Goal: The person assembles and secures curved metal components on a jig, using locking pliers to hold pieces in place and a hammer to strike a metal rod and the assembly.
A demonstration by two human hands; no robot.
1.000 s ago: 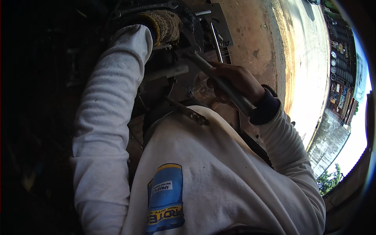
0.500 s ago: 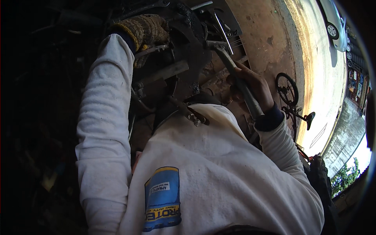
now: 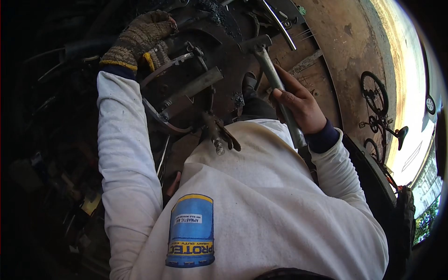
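Currently, right hand closed round hammer, fingers and thumb on its grey metal handle, hammer head toward far side, right of middle; gloved left hand far left, fingers curled, cannot tell whether anything held; curved metal band just beside it; metal tube nearer, left of hammer; shiny rod right of hammer head; bicycle well apart, right

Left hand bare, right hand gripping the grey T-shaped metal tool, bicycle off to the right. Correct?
One error: the left hand wears a brown knitted glove in the head view. The right hand grips the grey T-shaped metal tool, and the bicycle is off to the right.
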